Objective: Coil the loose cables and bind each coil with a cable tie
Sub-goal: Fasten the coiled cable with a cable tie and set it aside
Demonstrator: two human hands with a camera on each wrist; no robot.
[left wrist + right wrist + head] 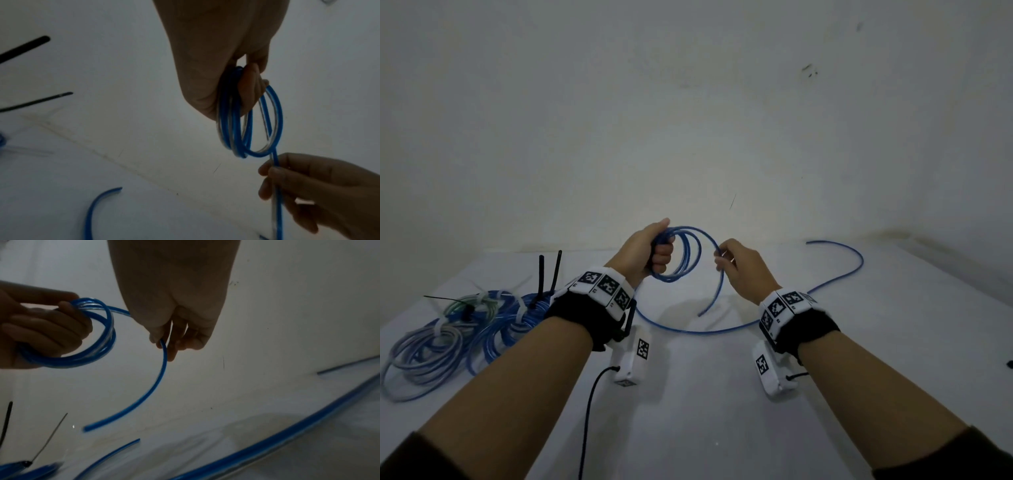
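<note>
My left hand [657,251] grips a small coil of blue cable [685,253] held above the white table [688,411], with several loops hanging from its curled fingers [249,91]. My right hand [732,263] pinches the same cable's free tail [714,298] just right of the coil; the tail hangs down to a cut end. In the right wrist view the fingers [170,344] close round the tail [152,389], and the coil [98,340] sits in the left hand [45,332].
A second loose blue cable [835,274] snakes across the table from under my wrists to the right rear. Bound coils [465,329] lie at the left with black cable ties [548,274] sticking up. A wall rises behind the table.
</note>
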